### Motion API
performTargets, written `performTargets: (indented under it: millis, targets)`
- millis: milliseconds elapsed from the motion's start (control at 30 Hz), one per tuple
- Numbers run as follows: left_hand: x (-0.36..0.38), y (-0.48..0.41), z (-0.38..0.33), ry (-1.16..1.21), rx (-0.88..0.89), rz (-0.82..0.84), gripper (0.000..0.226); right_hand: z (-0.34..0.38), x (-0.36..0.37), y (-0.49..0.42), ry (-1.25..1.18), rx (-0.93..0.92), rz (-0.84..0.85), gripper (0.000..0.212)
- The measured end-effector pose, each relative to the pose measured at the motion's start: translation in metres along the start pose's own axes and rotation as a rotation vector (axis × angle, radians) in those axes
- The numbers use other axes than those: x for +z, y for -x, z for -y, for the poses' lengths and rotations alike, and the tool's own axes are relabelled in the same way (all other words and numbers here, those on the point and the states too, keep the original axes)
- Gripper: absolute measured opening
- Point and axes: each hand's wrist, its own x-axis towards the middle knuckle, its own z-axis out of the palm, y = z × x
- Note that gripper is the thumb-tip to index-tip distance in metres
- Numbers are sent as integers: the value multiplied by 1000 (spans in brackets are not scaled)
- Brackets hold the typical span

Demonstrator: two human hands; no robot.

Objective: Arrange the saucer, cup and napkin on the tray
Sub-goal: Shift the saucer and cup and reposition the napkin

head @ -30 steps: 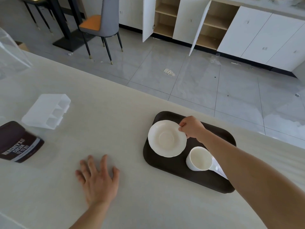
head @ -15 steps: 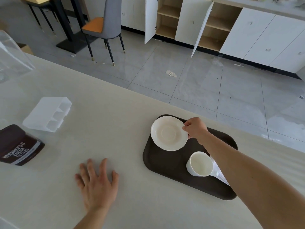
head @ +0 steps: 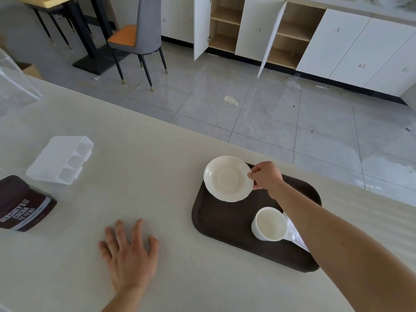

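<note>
- Head view: right hand (head: 266, 175) pinches saucer (head: 227, 178) rim over tray's (head: 216, 224) far-left corner.
- Left hand (head: 129, 255) flat, fingers spread, on worktop (head: 139, 176).
- Cup (head: 269, 224) on tray.

On the counter (head: 146, 167), the tray (head: 220, 224) lies right, bearing a cup (head: 269, 224) near-right and a napkin (head: 296, 235) beside it; a cocoa tub (head: 22, 204) and plastic organizer (head: 59, 159) lie left.

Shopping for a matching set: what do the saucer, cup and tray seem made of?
Saucer: likely glazed ceramic, cream, soft sheen, scalloped rim. Cup: likely glazed white ceramic, smooth. Tray: probably matte dark brown plastic, with rounded corners and a raised rim.
</note>
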Motion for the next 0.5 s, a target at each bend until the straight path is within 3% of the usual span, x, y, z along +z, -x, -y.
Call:
performTargets:
  millis: [167,367,500]
  targets:
    - [-2,1,-1,2,-8,10,72,-2,-12,9,-23,-11,54,14]
    - [-3,0,-2,-6,-5,14,72,-25,-52,51,-56,-161,-58,7]
    - [-2,1,0,-22,-6,29,70,-51,-72,88,6,-243,-81,29]
